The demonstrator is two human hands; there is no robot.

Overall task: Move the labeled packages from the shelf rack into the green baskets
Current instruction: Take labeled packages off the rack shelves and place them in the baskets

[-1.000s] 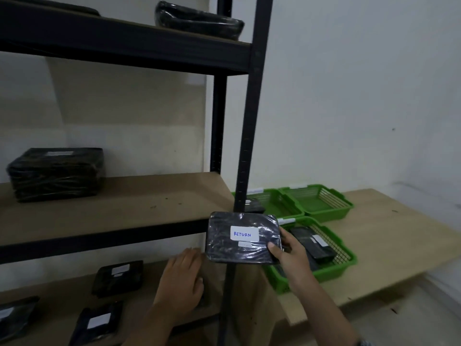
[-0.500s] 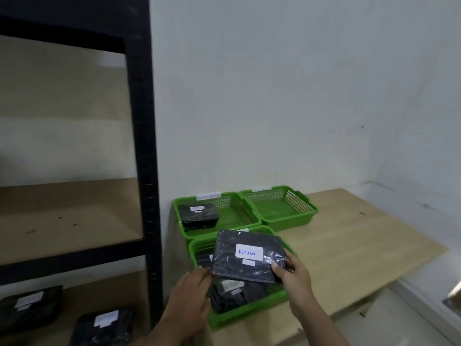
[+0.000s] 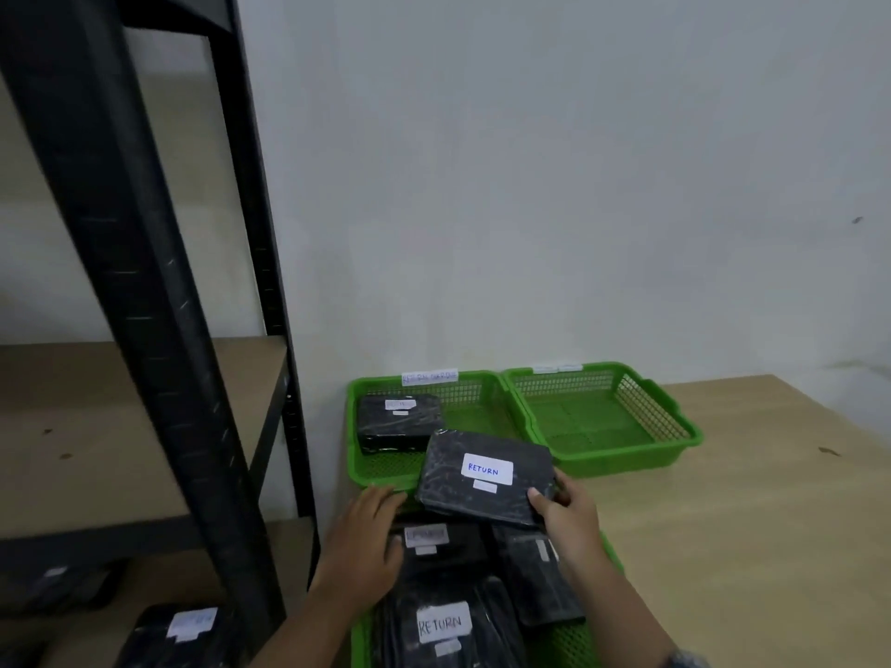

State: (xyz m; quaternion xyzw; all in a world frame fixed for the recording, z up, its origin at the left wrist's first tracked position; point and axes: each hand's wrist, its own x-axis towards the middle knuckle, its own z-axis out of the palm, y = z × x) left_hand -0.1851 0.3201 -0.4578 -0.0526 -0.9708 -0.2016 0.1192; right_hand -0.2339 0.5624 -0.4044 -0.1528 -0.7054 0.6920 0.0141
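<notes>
My right hand (image 3: 566, 515) grips a black wrapped package (image 3: 482, 477) with a white RETURN label by its right corner. The package hangs above the gap between the near green basket (image 3: 571, 643) and the far left green basket (image 3: 366, 467). My left hand (image 3: 364, 544) lies with fingers spread at the near basket's left edge, holding nothing. The near basket holds several black labeled packages (image 3: 443, 624). One black package (image 3: 398, 421) lies in the far left basket. The far right green basket (image 3: 602, 417) has nothing in it.
The black metal shelf rack (image 3: 159, 378) stands at the left, its upright post close to my left arm. More labeled packages (image 3: 183, 629) lie on its lowest shelf. The baskets sit on a light wooden table (image 3: 747, 499) against a white wall.
My view has swung right and closer to the baskets. My right hand has carried the RETURN package away from the rack to above the baskets. My left hand moved from the rack to the near basket.
</notes>
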